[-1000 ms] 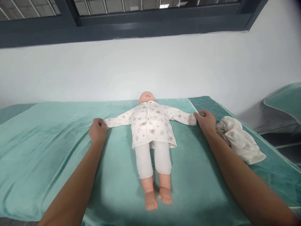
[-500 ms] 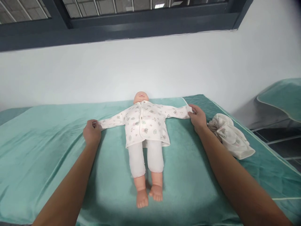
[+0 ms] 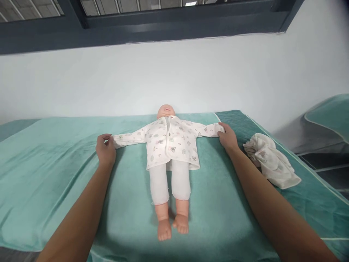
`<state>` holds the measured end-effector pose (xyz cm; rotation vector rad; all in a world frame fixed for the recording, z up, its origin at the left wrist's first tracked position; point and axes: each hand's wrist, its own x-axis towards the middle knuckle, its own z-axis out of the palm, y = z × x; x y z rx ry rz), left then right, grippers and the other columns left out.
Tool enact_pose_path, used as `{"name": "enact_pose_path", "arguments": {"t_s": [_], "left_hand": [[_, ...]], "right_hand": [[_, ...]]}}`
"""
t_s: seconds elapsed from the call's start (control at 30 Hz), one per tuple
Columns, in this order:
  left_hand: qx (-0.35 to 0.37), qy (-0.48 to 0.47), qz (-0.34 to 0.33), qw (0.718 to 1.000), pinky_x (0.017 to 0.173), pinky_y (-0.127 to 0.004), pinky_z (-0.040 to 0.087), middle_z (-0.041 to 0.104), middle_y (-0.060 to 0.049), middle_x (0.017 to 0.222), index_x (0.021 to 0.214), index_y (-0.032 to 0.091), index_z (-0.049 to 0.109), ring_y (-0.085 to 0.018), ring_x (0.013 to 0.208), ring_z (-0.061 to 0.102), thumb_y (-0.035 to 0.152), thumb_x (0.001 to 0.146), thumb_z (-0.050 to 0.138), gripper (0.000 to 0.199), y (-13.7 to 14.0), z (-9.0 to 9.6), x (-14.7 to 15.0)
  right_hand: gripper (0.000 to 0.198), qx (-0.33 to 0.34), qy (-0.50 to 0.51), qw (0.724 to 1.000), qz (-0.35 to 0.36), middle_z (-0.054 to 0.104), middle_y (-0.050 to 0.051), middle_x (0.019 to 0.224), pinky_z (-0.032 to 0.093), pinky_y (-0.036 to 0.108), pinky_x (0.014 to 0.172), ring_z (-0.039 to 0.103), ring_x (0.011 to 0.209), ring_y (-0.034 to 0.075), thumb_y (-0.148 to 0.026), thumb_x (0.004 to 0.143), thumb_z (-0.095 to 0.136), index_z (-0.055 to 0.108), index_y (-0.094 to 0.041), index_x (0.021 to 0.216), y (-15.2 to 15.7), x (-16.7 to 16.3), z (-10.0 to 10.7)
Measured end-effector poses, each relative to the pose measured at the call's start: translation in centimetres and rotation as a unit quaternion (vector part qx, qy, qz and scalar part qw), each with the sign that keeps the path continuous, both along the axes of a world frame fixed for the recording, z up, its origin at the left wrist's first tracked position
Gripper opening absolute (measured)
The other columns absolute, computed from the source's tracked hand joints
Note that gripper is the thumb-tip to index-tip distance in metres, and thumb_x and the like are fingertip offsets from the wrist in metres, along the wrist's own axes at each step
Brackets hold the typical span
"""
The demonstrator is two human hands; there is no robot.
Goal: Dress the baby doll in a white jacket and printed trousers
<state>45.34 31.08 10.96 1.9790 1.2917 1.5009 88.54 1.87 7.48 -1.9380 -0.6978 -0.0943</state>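
A baby doll [image 3: 165, 211] lies on its back with its head toward the wall and its feet toward me. It wears a white printed jacket [image 3: 160, 145], whose sleeves stretch out to both sides. My left hand [image 3: 106, 150] pinches the cuff of the sleeve on the left. At the other side, my right hand [image 3: 228, 136] grips the end of the opposite sleeve between thumb and fingers. The doll's own hands do not show. White wrapping covers its upper legs, and its lower legs and feet are bare.
Beneath the doll spreads a green sheet [image 3: 218, 218] over a bed. A crumpled white printed cloth [image 3: 272, 160] lies to the right, beside my forearm. Behind stands a white wall [image 3: 191, 76] under a dark window frame [image 3: 174, 25]. Another green-covered surface [image 3: 331, 114] is at far right.
The sleeves remain held out. My left fingers have shifted slightly on the cuff, and the jacket front parts a little more at the neck. The view has moved slightly.
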Motion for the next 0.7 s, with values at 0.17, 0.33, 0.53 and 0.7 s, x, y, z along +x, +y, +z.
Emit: {"name": "enact_pose_path", "arguments": {"t_s": [0.17, 0.33, 0.53, 0.7], "left_hand": [[-0.005, 0.018, 0.027, 0.999, 0.078, -0.028, 0.048, 0.063, -0.003, 0.092, 0.093, 0.017, 0.059, -0.015, 0.079, 0.057, 0.018, 0.088, 0.048, 0.012, 0.2, 0.1, 0.0], [0.022, 0.067, 0.053, 0.996, 0.083, -0.035, 0.047, 0.060, -0.007, 0.094, 0.093, 0.016, 0.060, -0.018, 0.080, 0.055, 0.016, 0.085, 0.050, 0.013, -0.2, 0.3, 0.3], [0.181, 0.177, -0.027, 0.967, 0.097, -0.038, 0.042, 0.059, -0.013, 0.106, 0.097, 0.017, 0.060, -0.024, 0.108, 0.052, 0.015, 0.090, 0.044, 0.018, -4.0, 1.0, 3.1], [0.168, 0.348, -0.189, 0.903, 0.084, -0.036, 0.044, 0.065, -0.012, 0.101, 0.101, 0.018, 0.059, -0.026, 0.096, 0.058, 0.021, 0.092, 0.043, 0.018, -8.8, 1.3, 6.3]], "right_hand": [[0.052, -0.018, -0.011, 0.999, -0.038, 0.062, 0.014, 0.122, 0.042, 0.046, 0.104, 0.057, 0.112, 0.028, -0.019, 0.070, 0.049, 0.061, -0.014, 0.121, -0.3, 0.0, 0.2], [0.040, 0.019, -0.149, 0.986, -0.066, 0.057, 0.017, 0.119, 0.042, 0.047, 0.102, 0.055, 0.110, 0.028, -0.026, 0.079, 0.051, 0.060, -0.013, 0.116, -0.3, -4.5, 2.4], [0.045, 0.070, -0.099, 0.971, 0.205, 0.055, 0.010, 0.137, 0.036, 0.044, 0.112, 0.049, 0.128, 0.024, -0.042, 0.092, 0.048, 0.052, -0.022, 0.132, 3.6, -14.5, 5.7], [0.053, -0.004, -0.013, 0.950, 0.311, 0.046, 0.005, 0.150, 0.029, 0.041, 0.119, 0.039, 0.140, 0.022, -0.048, 0.094, 0.046, 0.052, -0.023, 0.139, 6.6, -17.2, 8.9]]}}
